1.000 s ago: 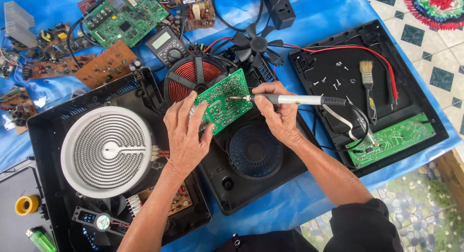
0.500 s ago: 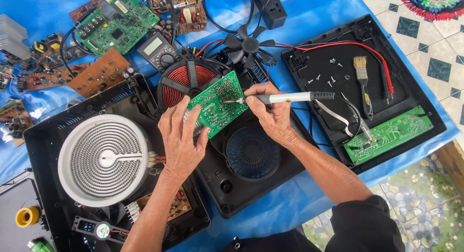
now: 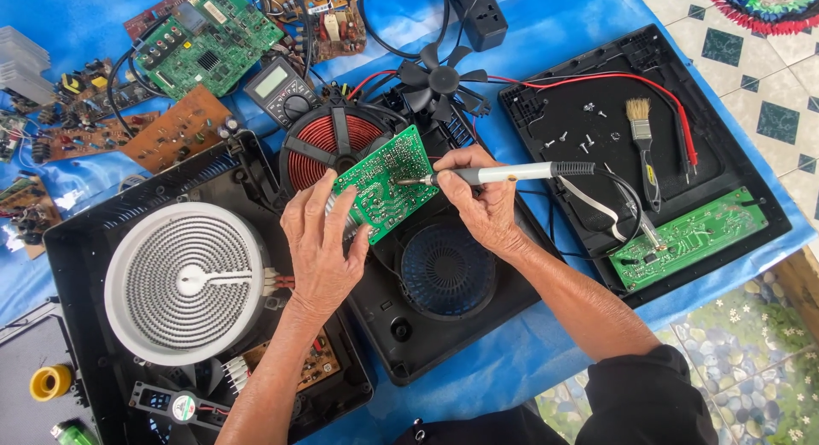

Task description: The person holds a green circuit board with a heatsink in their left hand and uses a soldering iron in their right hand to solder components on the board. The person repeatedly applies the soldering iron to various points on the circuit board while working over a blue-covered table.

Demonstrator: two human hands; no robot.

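Left hand (image 3: 322,244) grips the green circuit board (image 3: 386,183) by its lower-left edge, tilted, just right of the red copper coil (image 3: 328,146). Right hand (image 3: 485,204) closed around the soldering iron (image 3: 503,174), tip touching the board's face. Black fan (image 3: 439,80) sits upper right of the coil.
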